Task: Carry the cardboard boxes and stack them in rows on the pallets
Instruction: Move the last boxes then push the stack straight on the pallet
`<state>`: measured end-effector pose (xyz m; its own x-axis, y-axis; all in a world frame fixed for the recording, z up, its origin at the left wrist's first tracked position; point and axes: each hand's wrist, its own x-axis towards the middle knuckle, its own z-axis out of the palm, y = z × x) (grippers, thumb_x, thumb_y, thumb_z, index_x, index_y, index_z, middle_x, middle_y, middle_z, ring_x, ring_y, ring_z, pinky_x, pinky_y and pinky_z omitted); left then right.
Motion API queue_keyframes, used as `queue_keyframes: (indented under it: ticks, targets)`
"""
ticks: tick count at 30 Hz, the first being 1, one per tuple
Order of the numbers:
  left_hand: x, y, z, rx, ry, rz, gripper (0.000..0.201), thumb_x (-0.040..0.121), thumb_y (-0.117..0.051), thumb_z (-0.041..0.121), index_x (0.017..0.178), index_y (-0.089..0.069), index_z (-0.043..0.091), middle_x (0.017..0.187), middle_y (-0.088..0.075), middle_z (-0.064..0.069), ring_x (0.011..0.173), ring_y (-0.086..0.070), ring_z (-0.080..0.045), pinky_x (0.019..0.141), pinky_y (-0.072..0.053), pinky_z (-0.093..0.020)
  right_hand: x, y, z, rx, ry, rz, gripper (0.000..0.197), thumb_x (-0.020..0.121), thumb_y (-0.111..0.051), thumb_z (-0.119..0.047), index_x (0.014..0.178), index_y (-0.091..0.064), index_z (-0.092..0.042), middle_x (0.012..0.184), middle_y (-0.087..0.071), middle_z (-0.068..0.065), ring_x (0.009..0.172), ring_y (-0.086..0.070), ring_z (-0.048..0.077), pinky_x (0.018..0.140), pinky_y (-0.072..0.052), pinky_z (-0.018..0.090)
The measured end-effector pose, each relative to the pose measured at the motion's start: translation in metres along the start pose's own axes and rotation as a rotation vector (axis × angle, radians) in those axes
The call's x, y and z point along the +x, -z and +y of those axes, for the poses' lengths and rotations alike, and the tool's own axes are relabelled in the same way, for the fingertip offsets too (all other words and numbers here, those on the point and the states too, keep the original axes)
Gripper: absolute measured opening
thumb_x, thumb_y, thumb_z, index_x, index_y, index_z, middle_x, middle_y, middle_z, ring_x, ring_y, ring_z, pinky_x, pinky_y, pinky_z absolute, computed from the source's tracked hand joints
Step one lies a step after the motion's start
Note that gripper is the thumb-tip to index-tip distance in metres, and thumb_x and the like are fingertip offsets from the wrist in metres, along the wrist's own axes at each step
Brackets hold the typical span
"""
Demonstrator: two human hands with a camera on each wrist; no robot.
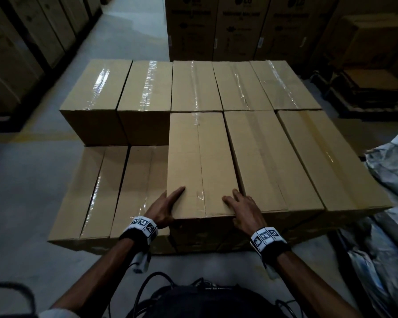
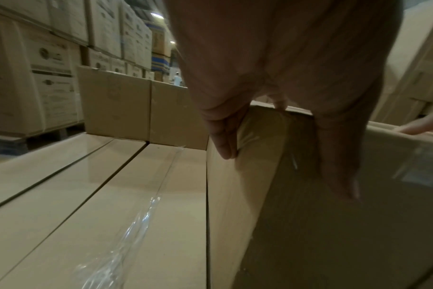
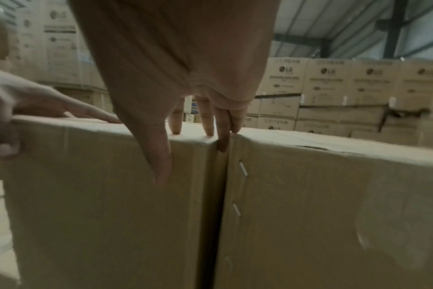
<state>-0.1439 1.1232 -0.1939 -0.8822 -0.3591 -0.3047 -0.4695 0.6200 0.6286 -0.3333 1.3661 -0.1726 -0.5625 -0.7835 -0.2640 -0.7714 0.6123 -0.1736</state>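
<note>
**Squaring the Third Near-Row Carton on the Upper Layer**

Seating a taped cardboard box (image 1: 200,164) on the upper layer, flush against the neighbouring carton (image 1: 269,161) on its right and butted to the back row (image 1: 195,86) behind. Left hand (image 1: 164,208) wrapped round the near left corner, thumb on the end face, fingers along the side and top edge. Right hand (image 1: 244,211) with straight fingers spread on the top near the right corner, one fingertip (image 3: 223,146) dipping into the seam, holding nothing. Best done by pressing low and level, nudging right until the seam closes, then clearing that fingertip first. Two lower-layer boxes (image 1: 106,191) to the left uncovered, awaiting cartons. Printed appliance cartons (image 1: 239,28) lining the warehouse behind.
</note>
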Motion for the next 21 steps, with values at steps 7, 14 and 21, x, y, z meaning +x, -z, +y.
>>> queue_keyframes:
  ticks: [7,14,21]
  targets:
    - [-0.001,-0.001,-0.005,-0.011,-0.009,0.018,0.117,0.068,-0.093,0.027,0.158,-0.022,0.049,0.152,-0.04,-0.01,0.137,-0.046,-0.034,0.114,-0.041,-0.04,-0.003,0.004,0.005,0.049,0.009,-0.028,0.081,0.085,-0.076,-0.008,0.152,-0.041,-0.037,0.168,-0.023,0.001,0.144,-0.037,0.032,0.115,-0.042,0.041]
    - [-0.001,-0.001,-0.007,-0.013,-0.039,0.023,0.112,0.072,-0.09,0.02,0.159,-0.024,0.045,0.155,-0.038,-0.008,0.14,-0.044,-0.032,0.114,-0.039,-0.037,-0.003,0.003,0.009,0.066,0.031,-0.004,0.076,0.085,-0.077,-0.011,0.15,-0.044,-0.036,0.167,-0.026,0.002,0.141,-0.041,0.03,0.114,-0.042,0.038]
    - [0.0,-0.009,-0.005,-0.044,-0.002,0.041,0.113,0.072,-0.09,0.018,0.159,-0.023,0.046,0.155,-0.036,-0.01,0.139,-0.043,-0.035,0.113,-0.041,-0.042,-0.003,0.011,0.015,0.124,0.062,0.008,0.071,0.084,-0.08,-0.015,0.147,-0.051,-0.032,0.164,-0.033,0.003,0.138,-0.045,0.031,0.113,-0.042,0.036]
